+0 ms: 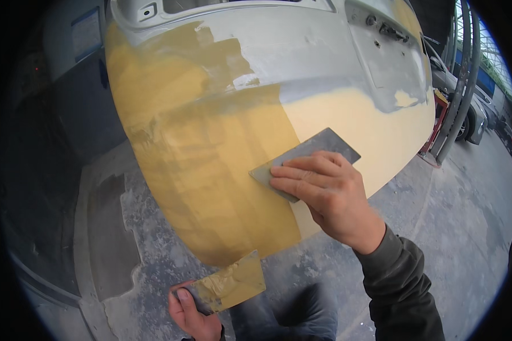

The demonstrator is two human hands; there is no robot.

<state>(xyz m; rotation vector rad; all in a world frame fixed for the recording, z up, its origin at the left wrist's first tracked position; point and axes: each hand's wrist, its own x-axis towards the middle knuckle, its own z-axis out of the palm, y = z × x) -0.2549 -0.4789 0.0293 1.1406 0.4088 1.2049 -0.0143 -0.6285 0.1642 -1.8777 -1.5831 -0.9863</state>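
A grey flat spreader [333, 145] lies against the car panel [352, 119], on the border between mustard-yellow filler and a paler cream patch. My right hand [330, 199] grips it, fingers pressed on its face. Below the panel's lower edge, my left hand [193, 312] holds a flat plate [236, 281] smeared with yellow filler, thumb on top. The panel's upper part is grey with mustard patches, and a recess with dark fittings [392, 34] sits at upper right.
A dark wall with a pale framed board [85, 34] stands at left. Metal posts [455, 128], a red object [438, 122] and a silver car [478, 113] are behind the panel at right. My legs show below over a mottled grey floor [415, 204].
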